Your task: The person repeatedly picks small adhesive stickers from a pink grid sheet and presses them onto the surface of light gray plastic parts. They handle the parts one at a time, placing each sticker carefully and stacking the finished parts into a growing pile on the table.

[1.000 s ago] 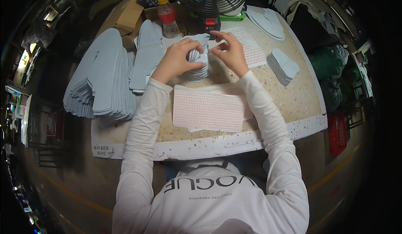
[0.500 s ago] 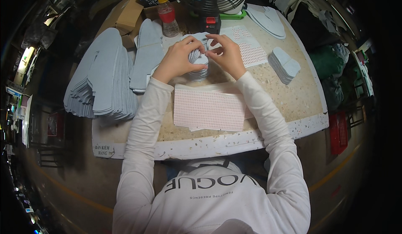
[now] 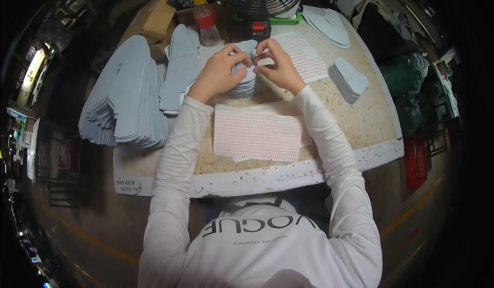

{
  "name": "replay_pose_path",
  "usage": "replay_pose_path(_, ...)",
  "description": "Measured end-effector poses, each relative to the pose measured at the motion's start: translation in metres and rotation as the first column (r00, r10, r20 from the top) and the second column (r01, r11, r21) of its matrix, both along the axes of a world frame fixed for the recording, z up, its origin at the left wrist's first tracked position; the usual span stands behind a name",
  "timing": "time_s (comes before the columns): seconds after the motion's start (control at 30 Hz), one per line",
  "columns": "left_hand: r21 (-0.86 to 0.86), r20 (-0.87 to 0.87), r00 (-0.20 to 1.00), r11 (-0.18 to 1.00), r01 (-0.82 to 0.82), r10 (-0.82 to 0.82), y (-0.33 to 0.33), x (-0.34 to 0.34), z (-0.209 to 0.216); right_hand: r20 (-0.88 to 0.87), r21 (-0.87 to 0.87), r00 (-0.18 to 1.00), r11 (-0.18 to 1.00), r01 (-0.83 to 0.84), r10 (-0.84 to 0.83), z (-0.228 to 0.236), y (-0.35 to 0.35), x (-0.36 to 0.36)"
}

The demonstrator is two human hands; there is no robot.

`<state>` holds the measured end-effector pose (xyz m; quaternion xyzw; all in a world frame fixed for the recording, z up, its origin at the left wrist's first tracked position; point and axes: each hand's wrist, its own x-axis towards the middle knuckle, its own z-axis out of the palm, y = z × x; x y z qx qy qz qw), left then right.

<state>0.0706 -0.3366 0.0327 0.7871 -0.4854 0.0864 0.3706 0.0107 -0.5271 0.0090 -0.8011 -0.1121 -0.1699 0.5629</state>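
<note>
Grey-blue cut pieces sit in a small stack [image 3: 244, 84] at mid-table, just behind the pink-lined sheets [image 3: 257, 133]. My left hand [image 3: 218, 72] curls its fingers onto the stack's top piece; my right hand [image 3: 280, 69] pinches that piece's upper edge, fingertips together. A larger fanned pile [image 3: 123, 102] lies left; a fan [image 3: 257, 0] stands behind.

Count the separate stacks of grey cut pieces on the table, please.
4: big fanned stack far left, long stack beside it, small stack under both hands, small stack at right. More may be hidden.
</note>
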Motion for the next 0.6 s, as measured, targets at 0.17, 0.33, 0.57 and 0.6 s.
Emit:
replay_pose_path(0.17,0.071,0.018,1.0,0.997,-0.013,0.012,0.0,-0.005,0.004,0.121,-0.151,0.991,0.985,0.083,-0.065,0.0,0.005,-0.001)
replay_pose_path(0.33,0.072,0.017,1.0,0.997,-0.023,0.022,0.0,-0.004,0.002,0.216,-0.204,0.966,0.962,0.184,-0.139,-0.005,0.004,0.002)
replay_pose_path(0.57,-0.033,-0.038,0.999,0.999,0.0,-0.001,0.002,0.006,-0.003,0.089,0.0,0.996,1.0,0.02,-0.02,-0.008,-0.002,0.006)
replay_pose_path(0.6,-0.04,-0.045,0.999,0.999,-0.003,0.002,0.002,0.006,-0.004,0.096,-0.007,0.995,0.999,0.033,-0.032,-0.009,-0.001,0.006)
